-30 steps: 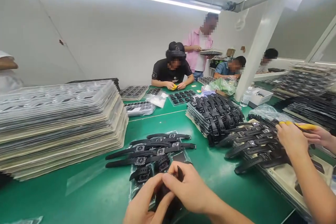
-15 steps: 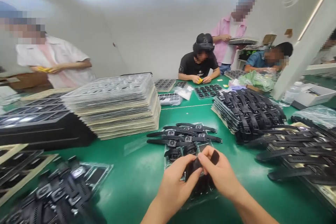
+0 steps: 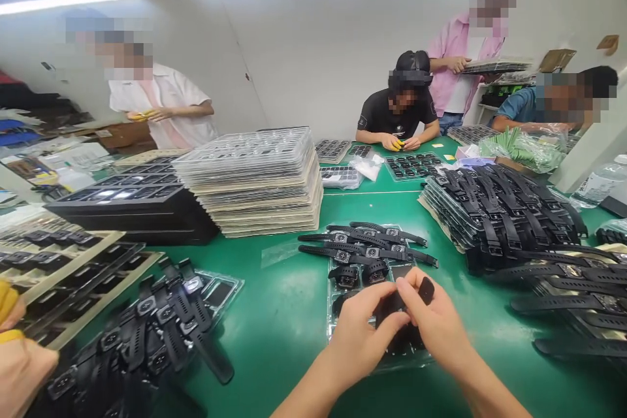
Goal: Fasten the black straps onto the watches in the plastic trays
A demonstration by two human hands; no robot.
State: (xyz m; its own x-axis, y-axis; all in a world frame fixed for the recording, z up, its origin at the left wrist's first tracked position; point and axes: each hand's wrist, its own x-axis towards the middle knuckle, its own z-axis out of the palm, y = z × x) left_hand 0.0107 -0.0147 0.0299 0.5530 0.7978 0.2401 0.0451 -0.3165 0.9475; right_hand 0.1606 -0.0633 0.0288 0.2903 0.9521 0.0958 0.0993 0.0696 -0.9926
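Over a clear plastic tray [image 3: 331, 320], my left hand [image 3: 365, 326] and my right hand [image 3: 435, 313] meet, both closed on one black smartwatch. Its black strap end [image 3: 426, 290] sticks up past my right fingers; most of the watch is hidden behind my hands. Thumbs and fingertips of both hands press together around it. Several black watches [image 3: 343, 255] with straps stretched out lie across the far part of the tray. Nearer to my hands, a watch with a curled strap [image 3: 347, 276] sits in a tray compartment.
Loose watches [image 3: 161, 313] pile up at left, beside a co-worker's hand [image 3: 24, 353] with yellow on its fingers. A tall tray stack [image 3: 255, 189] and black trays [image 3: 137, 215] stand behind. Watch-laden trays [image 3: 499, 209] rise at right. Several people work around the green table [image 3: 274, 313].
The view has swung left, so things appear shifted right. A co-worker's hand with yellow fingertips has come into view at lower left. My hands stay closed together on the watch.
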